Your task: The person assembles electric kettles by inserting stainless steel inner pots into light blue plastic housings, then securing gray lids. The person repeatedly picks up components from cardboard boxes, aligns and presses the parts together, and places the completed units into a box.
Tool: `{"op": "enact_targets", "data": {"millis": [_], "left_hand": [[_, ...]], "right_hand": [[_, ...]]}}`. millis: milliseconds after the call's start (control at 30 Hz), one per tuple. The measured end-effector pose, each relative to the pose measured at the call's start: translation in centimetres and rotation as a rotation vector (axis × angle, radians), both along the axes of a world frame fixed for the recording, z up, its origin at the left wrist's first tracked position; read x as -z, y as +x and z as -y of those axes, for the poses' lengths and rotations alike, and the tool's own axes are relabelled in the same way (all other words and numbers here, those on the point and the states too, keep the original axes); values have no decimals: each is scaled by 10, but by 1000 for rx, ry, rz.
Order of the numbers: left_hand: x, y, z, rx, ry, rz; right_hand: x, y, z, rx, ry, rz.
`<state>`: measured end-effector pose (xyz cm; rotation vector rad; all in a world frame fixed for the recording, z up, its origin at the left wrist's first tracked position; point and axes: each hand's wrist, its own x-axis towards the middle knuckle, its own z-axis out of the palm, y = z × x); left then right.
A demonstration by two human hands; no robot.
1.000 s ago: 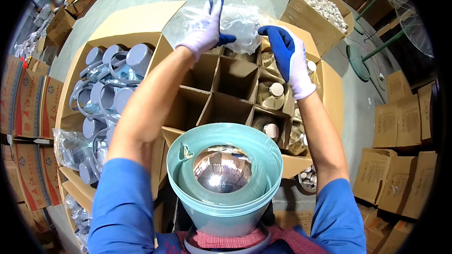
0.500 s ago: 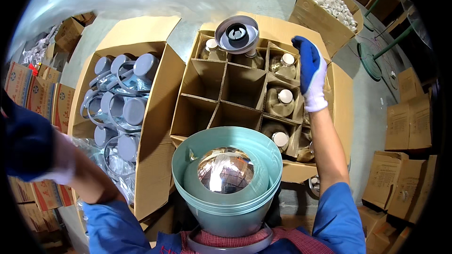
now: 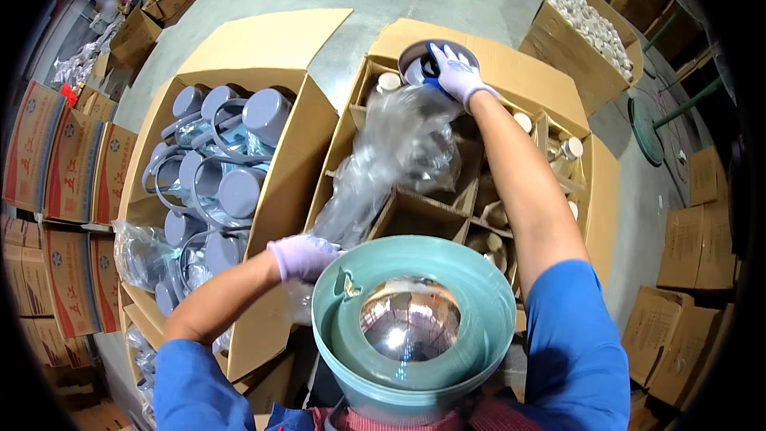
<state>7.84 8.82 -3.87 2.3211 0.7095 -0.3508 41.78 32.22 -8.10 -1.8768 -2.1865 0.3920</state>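
Note:
My left hand [image 3: 305, 257], in a white and lilac glove, is closed on the gathered end of a clear plastic bag [image 3: 363, 172]. The bag stretches blurred across the divided carton toward my right hand [image 3: 456, 76]. That gloved hand is closed over the grey round, dish-shaped plastic part [image 3: 413, 62] at the carton's far side; some fingertips are hidden. Close to my body stands a teal bucket-shaped plastic vessel [image 3: 331, 327], a mirror-like silver dome [image 3: 411, 319] inside it. White-capped bottles [image 3: 568, 152] stand in compartments of the divided carton [image 3: 602, 215].
To the left, an open carton [image 3: 279, 271] holds grey-lidded containers with handles [image 3: 267, 116] and crumpled clear plastic [image 3: 144, 255]. A box of small whitish pieces [image 3: 590, 32] stands at the far right. Stacked cartons [image 3: 76, 160] line the left; more cartons [image 3: 686, 255] are at right.
My left hand has come in from the far left to the centre. The plastic has swung down from overhead across the carton. My right hand has moved left onto the grey part.

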Motion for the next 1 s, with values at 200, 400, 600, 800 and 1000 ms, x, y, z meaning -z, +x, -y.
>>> {"op": "enact_targets", "data": {"millis": [200, 400, 600, 800, 1000], "left_hand": [[-107, 23, -48, -701, 116, 697], [-133, 147, -46, -633, -133, 1134], [-124, 76, -20, -134, 1069, 659], [-194, 57, 78, -490, 299, 1006], [-211, 36, 163, -251, 266, 1015]], "right_hand": [[-40, 66, 67, 71, 9, -487], [-136, -7, 186, -16, -85, -1578], [-159, 15, 254, -334, 595, -639], [-170, -13, 340, -316, -103, -1073], [-158, -52, 400, -430, 40, -1576]]}}
